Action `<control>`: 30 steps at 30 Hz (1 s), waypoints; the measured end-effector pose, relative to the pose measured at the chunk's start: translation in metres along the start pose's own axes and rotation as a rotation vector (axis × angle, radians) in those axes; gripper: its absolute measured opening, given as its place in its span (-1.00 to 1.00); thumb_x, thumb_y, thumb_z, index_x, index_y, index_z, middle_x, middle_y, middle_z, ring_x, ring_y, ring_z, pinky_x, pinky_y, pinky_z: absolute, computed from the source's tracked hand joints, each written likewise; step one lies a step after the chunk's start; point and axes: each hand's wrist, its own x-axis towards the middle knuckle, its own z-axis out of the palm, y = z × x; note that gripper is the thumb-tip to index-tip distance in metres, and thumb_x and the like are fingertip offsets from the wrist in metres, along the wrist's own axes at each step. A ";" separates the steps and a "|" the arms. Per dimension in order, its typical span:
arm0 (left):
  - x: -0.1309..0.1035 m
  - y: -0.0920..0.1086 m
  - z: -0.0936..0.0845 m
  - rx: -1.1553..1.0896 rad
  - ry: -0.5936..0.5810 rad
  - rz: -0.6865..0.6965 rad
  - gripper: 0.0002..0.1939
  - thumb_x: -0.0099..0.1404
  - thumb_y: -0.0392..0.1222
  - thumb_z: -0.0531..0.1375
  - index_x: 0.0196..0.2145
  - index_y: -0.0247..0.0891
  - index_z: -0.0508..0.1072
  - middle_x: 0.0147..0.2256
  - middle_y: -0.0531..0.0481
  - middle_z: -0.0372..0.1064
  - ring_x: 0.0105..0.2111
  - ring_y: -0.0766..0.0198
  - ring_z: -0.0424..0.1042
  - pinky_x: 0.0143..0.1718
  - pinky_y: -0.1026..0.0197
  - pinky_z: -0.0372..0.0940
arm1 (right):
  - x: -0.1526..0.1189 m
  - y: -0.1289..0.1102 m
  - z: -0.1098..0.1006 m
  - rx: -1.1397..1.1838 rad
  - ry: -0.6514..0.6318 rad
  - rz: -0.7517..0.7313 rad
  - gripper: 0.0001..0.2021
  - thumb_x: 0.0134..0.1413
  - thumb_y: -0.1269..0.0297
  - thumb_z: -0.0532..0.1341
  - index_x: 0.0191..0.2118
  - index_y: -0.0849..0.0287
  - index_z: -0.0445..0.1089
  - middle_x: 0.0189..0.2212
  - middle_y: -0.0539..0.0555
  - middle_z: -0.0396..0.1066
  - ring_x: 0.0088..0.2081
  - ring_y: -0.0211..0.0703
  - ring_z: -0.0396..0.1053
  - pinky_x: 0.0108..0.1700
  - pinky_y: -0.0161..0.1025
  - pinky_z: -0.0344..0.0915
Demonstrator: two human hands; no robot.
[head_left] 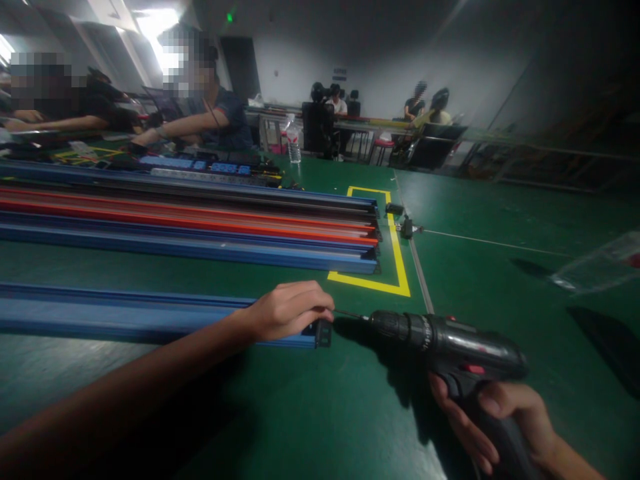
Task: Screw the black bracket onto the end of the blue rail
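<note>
My right hand [525, 407] is wrapped around the handle of a black cordless drill [475, 347], which lies level and points left. Its long thin bit [353, 314] reaches to the fingertips of my left hand [293, 310]. That hand is closed over the right end of a long blue metal rail [115, 313], lying across the table. A black end cap [324, 333] shows just below the fingers. Whether a screw sits at the bit's tip is hidden by my fingers.
Beyond lie more blue rails [200, 243] and red rails [225, 223], ending inside yellow tape [400, 267] on the green table [310, 413]. Small black fittings [407, 228] join a thin cable. Plastic bottles stand at the back [293, 140] and right [600, 267]. People work across the table.
</note>
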 end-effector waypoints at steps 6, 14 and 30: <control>0.001 0.000 0.000 0.005 -0.004 0.007 -0.79 0.35 -0.43 0.24 -0.06 -0.30 0.41 -0.29 -0.06 0.45 -0.27 0.29 0.47 -0.23 0.26 0.41 | 0.001 0.000 0.003 0.010 -0.004 0.004 -0.61 -0.11 0.34 0.23 -0.14 0.45 0.56 -0.45 0.20 0.55 -0.70 -0.33 0.36 -0.55 -0.32 0.48; 0.003 0.001 0.000 0.040 0.016 0.000 -0.78 0.34 -0.38 0.28 -0.07 -0.31 0.41 -0.28 -0.07 0.46 -0.26 0.29 0.48 -0.22 0.26 0.43 | 0.000 -0.003 0.005 -0.025 0.049 0.023 -0.63 -0.15 0.32 0.26 -0.18 0.41 0.56 -0.49 0.17 0.54 -0.72 -0.30 0.36 -0.58 -0.32 0.45; 0.001 0.000 0.002 0.047 0.006 -0.021 -0.79 0.32 -0.37 0.30 -0.10 -0.33 0.43 -0.27 -0.07 0.46 -0.25 0.28 0.48 -0.22 0.27 0.42 | 0.000 0.001 0.001 -0.028 0.017 -0.013 -0.63 -0.12 0.30 0.24 -0.17 0.41 0.55 -0.47 0.18 0.53 -0.72 -0.34 0.31 -0.58 -0.33 0.45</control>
